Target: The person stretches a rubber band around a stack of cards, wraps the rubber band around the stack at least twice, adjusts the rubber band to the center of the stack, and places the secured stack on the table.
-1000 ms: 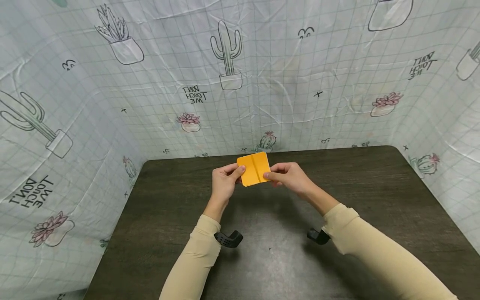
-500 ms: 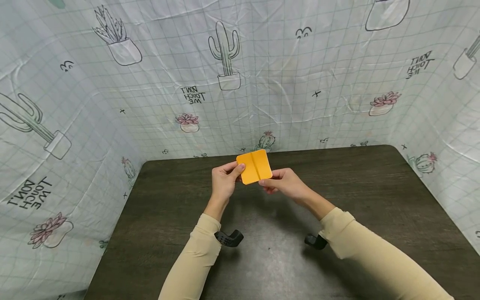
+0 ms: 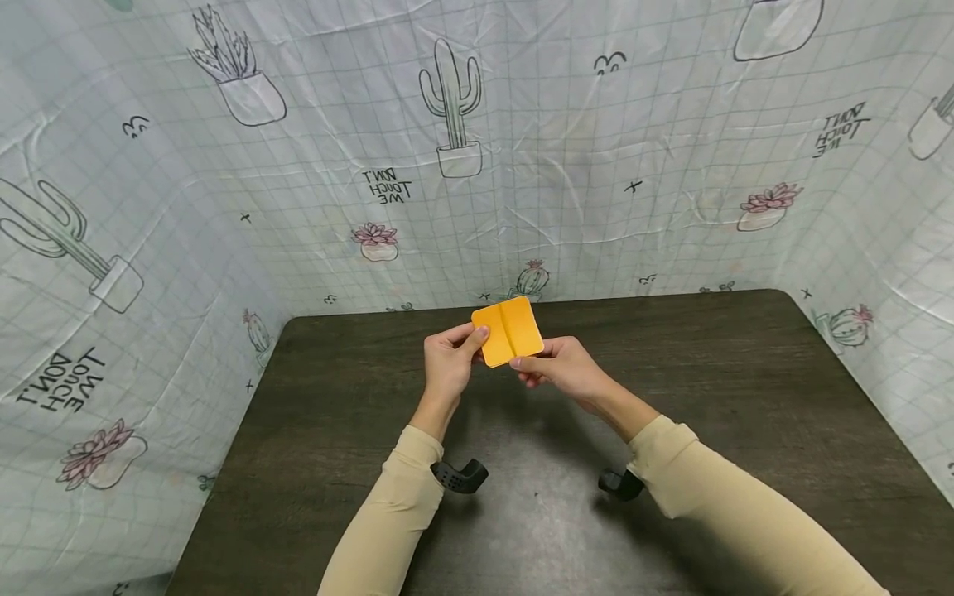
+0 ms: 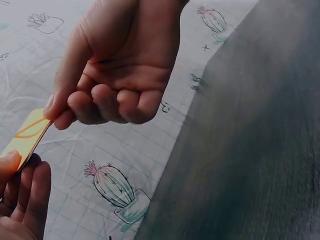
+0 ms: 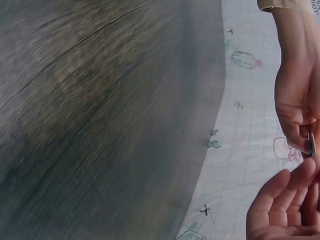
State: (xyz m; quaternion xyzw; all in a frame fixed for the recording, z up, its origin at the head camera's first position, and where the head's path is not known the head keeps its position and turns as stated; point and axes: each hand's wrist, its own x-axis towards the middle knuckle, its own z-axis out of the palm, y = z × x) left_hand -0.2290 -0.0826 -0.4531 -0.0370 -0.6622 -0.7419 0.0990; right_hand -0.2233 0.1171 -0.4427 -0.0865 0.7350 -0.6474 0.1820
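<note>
An orange square card (image 3: 509, 333) with rounded corners is held up above the far part of the table. A crease or seam runs down its middle. My left hand (image 3: 449, 364) pinches its left side, thumb on the face and fingers behind. At the lower edge, right of the seam's end, my right hand (image 3: 564, 368) pinches it between thumb and fingers. The left wrist view shows the card (image 4: 31, 131) nearly edge-on, between both hands. Only a thin sliver of it appears in the right wrist view, mostly hidden by the fingers.
A dark wood-grain table (image 3: 358, 414) lies beneath the hands. Behind it and at both sides hangs a pale gridded curtain (image 3: 559, 149) printed with cacti. A black wrist device (image 3: 460, 476) is strapped on the left sleeve, another black device (image 3: 620, 484) on the right.
My right hand has slid left and down from the card's right side to its lower edge near the seam. The left hand keeps its grip; the card has barely shifted.
</note>
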